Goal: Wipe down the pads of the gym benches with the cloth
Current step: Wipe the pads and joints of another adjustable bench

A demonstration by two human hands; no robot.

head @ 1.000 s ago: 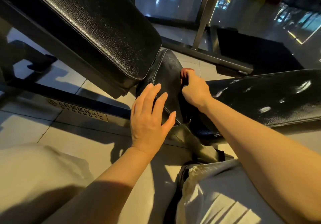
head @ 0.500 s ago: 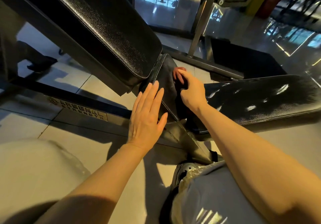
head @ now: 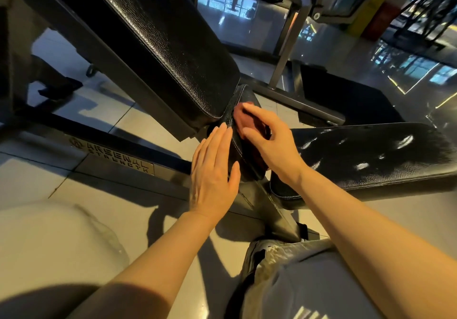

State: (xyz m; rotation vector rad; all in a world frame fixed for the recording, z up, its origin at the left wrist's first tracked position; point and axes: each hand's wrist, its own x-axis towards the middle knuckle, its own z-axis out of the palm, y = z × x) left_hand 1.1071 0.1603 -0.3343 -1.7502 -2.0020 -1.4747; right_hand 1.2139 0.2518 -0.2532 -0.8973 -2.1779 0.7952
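Note:
A small black seat pad (head: 243, 93) sits below the long tilted black back pad (head: 160, 34) of a bench. My right hand (head: 274, 145) lies on top of the seat pad and grips a bunched reddish-brown cloth (head: 243, 120) between thumb and fingers, pressing it to the pad. Most of the cloth is hidden under the palm. My left hand (head: 212, 170) rests flat, fingers straight, against the left side edge of the seat pad. A second black pad (head: 371, 155) stretches away to the right, with shiny streaks on it.
The bench's black floor rail with a brass "Arsenal Strength" plate (head: 116, 155) runs across the tiled floor at left. A grey upright post (head: 286, 39) and a black floor mat (head: 346, 101) stand behind. My grey trouser knee (head: 309, 281) and shoe (head: 257, 252) are below.
My right hand has slid the cloth up the seat pad toward the back pad, and its fingers have spread out more. My left hand has shifted slightly up along the pad's side.

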